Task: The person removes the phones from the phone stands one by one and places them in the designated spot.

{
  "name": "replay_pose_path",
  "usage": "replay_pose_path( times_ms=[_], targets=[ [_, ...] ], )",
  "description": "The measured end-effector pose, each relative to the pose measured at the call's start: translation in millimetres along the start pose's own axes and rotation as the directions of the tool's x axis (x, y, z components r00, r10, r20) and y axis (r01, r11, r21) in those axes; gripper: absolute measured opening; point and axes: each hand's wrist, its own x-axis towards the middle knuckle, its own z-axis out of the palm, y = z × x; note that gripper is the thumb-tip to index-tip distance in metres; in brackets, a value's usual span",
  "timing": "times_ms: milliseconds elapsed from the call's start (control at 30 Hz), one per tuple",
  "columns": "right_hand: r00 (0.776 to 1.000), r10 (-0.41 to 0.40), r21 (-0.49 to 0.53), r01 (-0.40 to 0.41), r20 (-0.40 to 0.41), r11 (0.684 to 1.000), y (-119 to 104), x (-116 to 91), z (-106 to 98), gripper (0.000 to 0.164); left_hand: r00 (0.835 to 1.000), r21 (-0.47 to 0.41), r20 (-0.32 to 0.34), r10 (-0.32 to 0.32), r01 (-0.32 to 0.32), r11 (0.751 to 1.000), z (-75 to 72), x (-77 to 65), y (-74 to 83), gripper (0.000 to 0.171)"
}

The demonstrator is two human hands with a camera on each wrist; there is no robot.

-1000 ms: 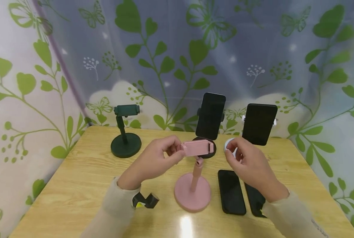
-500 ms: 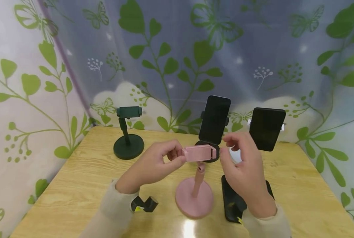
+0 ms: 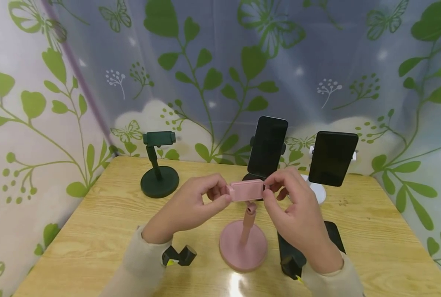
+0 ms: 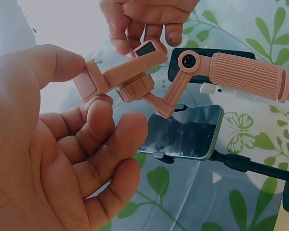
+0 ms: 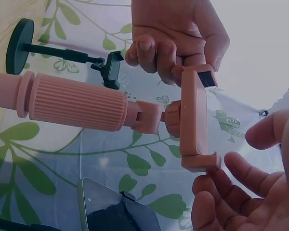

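Note:
A pink phone stand [image 3: 243,247] stands upright on the table, its clamp [image 3: 247,190] tilted to face up. My left hand [image 3: 194,206] pinches the clamp's left end between thumb and finger, seen closely in the left wrist view. At the clamp's right end is my right hand [image 3: 294,210]. In the right wrist view its fingertips touch the end jaw from below, while the thumb [image 5: 267,134] stands apart from it. The clamp holds no phone. My right arm partly hides the dark phones [image 3: 292,249] lying on the table.
Behind stand a black phone stand holding an upright phone [image 3: 268,146] and a white stand [image 3: 318,193] holding another phone [image 3: 333,159]. A dark green stand [image 3: 159,181] with a bare clamp stands at back left. A patterned curtain [image 3: 213,74] hangs behind the wooden table [image 3: 94,231].
My right hand has moved left from beside the white stand's base to the right end of the pink clamp. My left hand keeps its pinch on the clamp's left end.

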Motion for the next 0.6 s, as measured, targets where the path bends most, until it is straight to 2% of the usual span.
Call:
replay_pose_path(
  times_ms=[333, 600],
  targets=[
    [1.0, 0.004, -0.001, -0.004, -0.003, 1.0, 1.9, -1.3, 3.1, 0.016, 1.0, 0.01, 0.009, -0.005, 0.005, 1.0, -0.6, -1.2, -1.0, 0.006],
    [0.999, 0.04, -0.016, -0.04, 0.011, 0.999, 1.8, -0.6, 4.3, 0.016, 1.0, -0.003, -0.005, -0.006, 0.006, 1.0, 2.9, 0.1, -1.5, 0.009]
  ],
)
